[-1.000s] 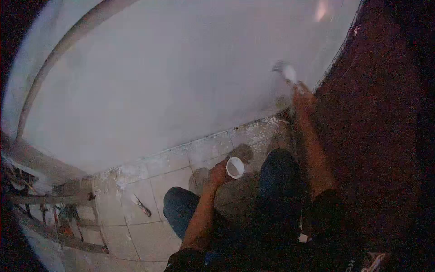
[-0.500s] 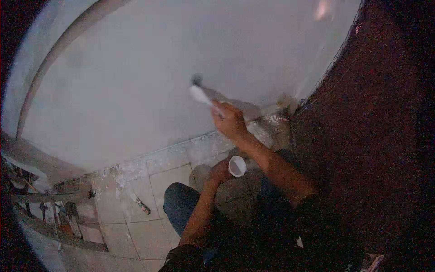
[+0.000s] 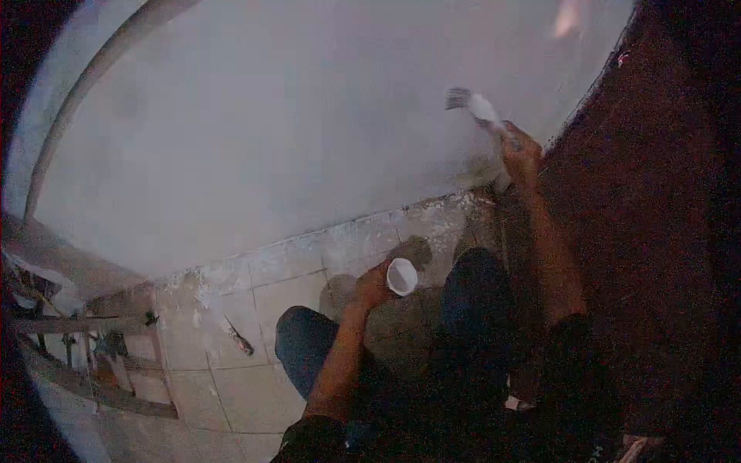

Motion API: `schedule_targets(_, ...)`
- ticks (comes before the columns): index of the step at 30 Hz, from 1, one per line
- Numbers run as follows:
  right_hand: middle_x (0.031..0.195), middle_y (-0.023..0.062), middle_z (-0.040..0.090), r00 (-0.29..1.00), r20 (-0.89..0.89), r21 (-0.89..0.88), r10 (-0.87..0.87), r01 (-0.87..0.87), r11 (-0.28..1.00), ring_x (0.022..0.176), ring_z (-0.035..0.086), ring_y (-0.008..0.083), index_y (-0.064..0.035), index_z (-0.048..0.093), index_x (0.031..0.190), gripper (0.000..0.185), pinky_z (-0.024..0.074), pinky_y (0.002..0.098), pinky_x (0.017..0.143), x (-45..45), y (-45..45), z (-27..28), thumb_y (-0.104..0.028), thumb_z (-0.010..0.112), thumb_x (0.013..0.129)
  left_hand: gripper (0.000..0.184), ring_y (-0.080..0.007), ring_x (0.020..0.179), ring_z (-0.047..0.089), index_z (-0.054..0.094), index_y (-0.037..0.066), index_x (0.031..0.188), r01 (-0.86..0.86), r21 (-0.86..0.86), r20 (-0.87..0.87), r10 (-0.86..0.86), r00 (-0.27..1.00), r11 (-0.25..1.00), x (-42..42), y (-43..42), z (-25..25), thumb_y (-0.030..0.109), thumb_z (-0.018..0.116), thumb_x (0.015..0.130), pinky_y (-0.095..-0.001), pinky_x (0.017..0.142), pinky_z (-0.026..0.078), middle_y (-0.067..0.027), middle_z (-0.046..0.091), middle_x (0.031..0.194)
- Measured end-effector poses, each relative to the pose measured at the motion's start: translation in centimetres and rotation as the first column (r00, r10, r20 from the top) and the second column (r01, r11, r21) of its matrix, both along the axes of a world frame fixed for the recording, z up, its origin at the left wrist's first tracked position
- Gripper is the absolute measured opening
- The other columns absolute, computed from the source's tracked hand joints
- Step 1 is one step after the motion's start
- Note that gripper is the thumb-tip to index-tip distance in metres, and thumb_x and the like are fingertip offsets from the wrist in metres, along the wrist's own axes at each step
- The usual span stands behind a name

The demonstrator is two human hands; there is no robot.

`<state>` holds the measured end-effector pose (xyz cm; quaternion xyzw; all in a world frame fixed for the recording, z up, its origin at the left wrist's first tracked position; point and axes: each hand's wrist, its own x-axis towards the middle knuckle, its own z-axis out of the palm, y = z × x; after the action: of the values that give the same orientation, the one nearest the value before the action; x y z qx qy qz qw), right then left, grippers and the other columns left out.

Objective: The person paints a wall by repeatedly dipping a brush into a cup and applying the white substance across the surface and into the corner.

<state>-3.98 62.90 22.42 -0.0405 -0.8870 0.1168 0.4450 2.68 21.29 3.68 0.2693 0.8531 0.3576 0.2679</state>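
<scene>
My right hand is closed round the handle of a paintbrush. The brush is held up at the right part of the pale wall, its dark bristle end pointing left; whether it touches the wall I cannot tell. Lower down, between my knees, my left hand grips a white cup by its side. The cup's open top faces me, and its contents are too dim to make out.
On the tiled floor lies a scraper-like tool with a dark handle. White spatters mark the tiles along the wall's foot. A wooden frame stands at the left. A dark reddish surface borders the wall at the right.
My right hand has moved right and a little upward with the paintbrush, from the wall's middle toward its right edge. My left hand and the cup stay almost in place.
</scene>
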Motion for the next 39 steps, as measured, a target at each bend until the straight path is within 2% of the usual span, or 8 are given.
schedule_targets(6, 0.110, 0.0205, 0.074, 0.913, -0.023, -0.120, -0.407, 0.402, 0.908, 0.098, 0.073, 0.0330, -0.0023, 0.072, 0.120, 0.035, 0.0581, 0.0409, 0.083, 2.2, 5.3, -1.7, -0.028, 0.069, 0.097, 0.087, -0.0389, 0.121, 0.063, 0.051, 0.009, 0.141, 0.012, 0.076, -0.124, -0.003, 0.992, 0.997, 0.4, -0.4, -2.3, 0.029, 0.091, 0.067, -0.0486, 0.100, 0.053, -0.0193, 0.065, 0.133)
schedule_targets(8, 0.107, 0.0201, 0.074, 0.943, -0.012, -0.453, -0.332, 0.291, 0.843, 0.099, 0.072, 0.0321, -0.0011, 0.071, 0.121, 0.036, 0.0575, 0.0411, 0.086, 2.8, 1.0, -1.5, -0.029, 0.066, 0.099, 0.087, -0.0394, 0.120, 0.063, 0.052, 0.009, 0.141, 0.016, 0.073, -0.143, -0.005, 0.990, 0.997, 0.3, -0.5, -2.7, 0.029, 0.092, 0.066, -0.0488, 0.100, 0.053, -0.0196, 0.065, 0.132)
schedule_targets(14, 0.095, 0.0220, 0.072, 0.974, 0.205, -0.150, 0.093, -0.063, 0.987, 0.087, 0.072, 0.0381, -0.0072, 0.065, 0.133, 0.040, 0.0586, 0.0454, 0.080, -0.1, -17.2, -4.8, -0.019, 0.067, 0.095, 0.088, -0.0406, 0.120, 0.063, 0.053, 0.009, 0.140, 0.032, 0.047, -0.099, -0.027, 0.995, 0.998, 0.3, 0.0, -2.3, 0.032, 0.093, 0.065, -0.0495, 0.100, 0.053, -0.0200, 0.066, 0.130)
schedule_targets(23, 0.088, 0.0240, 0.071, 0.858, 0.095, -0.315, 0.504, -0.455, 0.833, 0.081, 0.070, 0.0420, -0.0054, 0.072, 0.120, 0.033, 0.0562, 0.0491, 0.072, -1.2, -27.6, -4.9, -0.019, 0.073, 0.090, 0.092, -0.0406, 0.121, 0.062, 0.052, 0.010, 0.141, 0.063, 0.106, -0.049, -0.058, 0.997, 0.992, 0.6, 0.2, -0.6, 0.034, 0.094, 0.063, -0.0493, 0.101, 0.052, -0.0192, 0.066, 0.130)
schedule_targets(25, 0.090, 0.0246, 0.072, 0.904, 0.003, -0.133, 0.427, -0.423, 0.896, 0.081, 0.071, 0.0398, -0.0054, 0.072, 0.120, 0.032, 0.0565, 0.0471, 0.071, -1.0, -23.2, -6.1, -0.020, 0.072, 0.092, 0.095, -0.0402, 0.122, 0.062, 0.051, 0.010, 0.143, 0.039, 0.014, -0.010, -0.039, 0.999, 0.999, 0.6, 0.6, -0.5, 0.032, 0.095, 0.062, -0.0491, 0.102, 0.051, -0.0191, 0.066, 0.131)
schedule_targets(29, 0.104, 0.0251, 0.073, 0.946, 0.269, -0.597, 0.182, 0.015, 0.802, 0.089, 0.073, 0.0357, -0.0080, 0.072, 0.123, 0.033, 0.0575, 0.0439, 0.076, 0.6, -15.3, -0.5, -0.023, 0.071, 0.094, 0.098, -0.0390, 0.124, 0.061, 0.049, 0.010, 0.145, 0.039, 0.043, -0.028, -0.038, 0.999, 0.998, 0.5, 0.6, -0.7, 0.036, 0.094, 0.062, -0.0492, 0.103, 0.051, -0.0187, 0.064, 0.134)
schedule_targets(34, 0.098, 0.0226, 0.074, 0.996, 0.055, 0.135, -0.066, 0.059, 0.989, 0.082, 0.074, 0.0317, -0.0097, 0.073, 0.123, 0.033, 0.0577, 0.0419, 0.074, -0.5, -3.7, -3.0, -0.028, 0.068, 0.095, 0.103, -0.0375, 0.127, 0.059, 0.046, 0.010, 0.149, 0.029, 0.088, -0.017, -0.028, 0.999, 0.996, 0.2, 0.4, -0.7, 0.041, 0.094, 0.063, -0.0492, 0.105, 0.050, -0.0183, 0.062, 0.138)
schedule_targets(39, 0.094, 0.0164, 0.075, 0.938, 0.082, -0.104, -0.336, 0.344, 0.933, 0.074, 0.073, 0.0261, -0.0085, 0.073, 0.121, 0.034, 0.0577, 0.0392, 0.067, 1.5, 2.7, -3.4, -0.030, 0.068, 0.096, 0.104, -0.0374, 0.125, 0.060, 0.045, 0.010, 0.150, 0.015, -0.053, -0.169, -0.024, 0.985, 0.998, 1.1, 0.2, -3.0, 0.042, 0.093, 0.064, -0.0485, 0.104, 0.051, -0.0178, 0.062, 0.138)
